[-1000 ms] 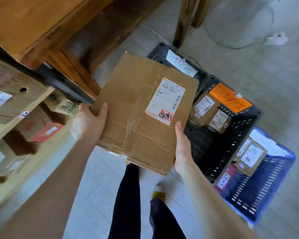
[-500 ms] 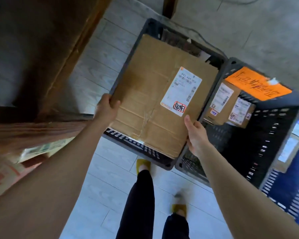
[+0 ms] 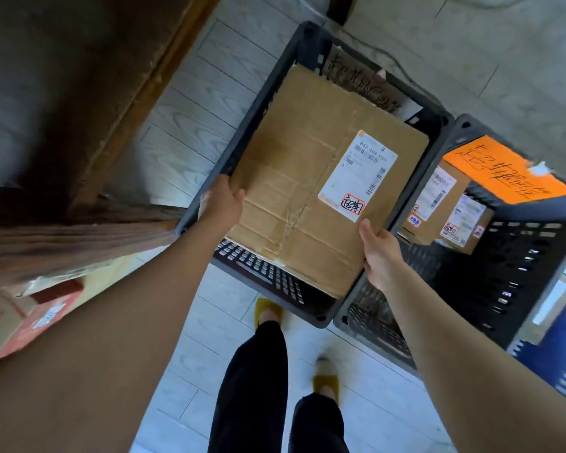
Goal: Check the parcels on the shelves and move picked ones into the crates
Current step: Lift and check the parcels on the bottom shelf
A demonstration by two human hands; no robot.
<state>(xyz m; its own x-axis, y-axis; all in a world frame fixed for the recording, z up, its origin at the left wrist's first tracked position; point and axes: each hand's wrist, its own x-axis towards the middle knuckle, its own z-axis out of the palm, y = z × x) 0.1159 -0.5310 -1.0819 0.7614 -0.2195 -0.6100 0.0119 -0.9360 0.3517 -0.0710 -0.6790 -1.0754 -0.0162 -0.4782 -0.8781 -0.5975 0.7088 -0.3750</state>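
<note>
A flat brown cardboard parcel (image 3: 294,178) with a white shipping label lies inside the left black crate (image 3: 265,103), filling most of it. My left hand (image 3: 223,204) grips the parcel's near left corner, thumb on top. My right hand (image 3: 378,246) holds the near right edge, thumb pressed on the top face, other fingers hidden beneath. The parcel sits low between the crate walls; whether it rests on the bottom cannot be told.
A second black crate (image 3: 510,256) to the right holds two small labelled boxes (image 3: 438,204) and an orange handwritten sign (image 3: 500,171). A blue crate (image 3: 562,348) stands at far right. Wooden shelving (image 3: 62,243) with parcels (image 3: 23,322) is on my left. My feet stand before the crates.
The parcel went from chest height by the shelf down into the left black crate. My view swung toward the crates and both hands kept their hold.
</note>
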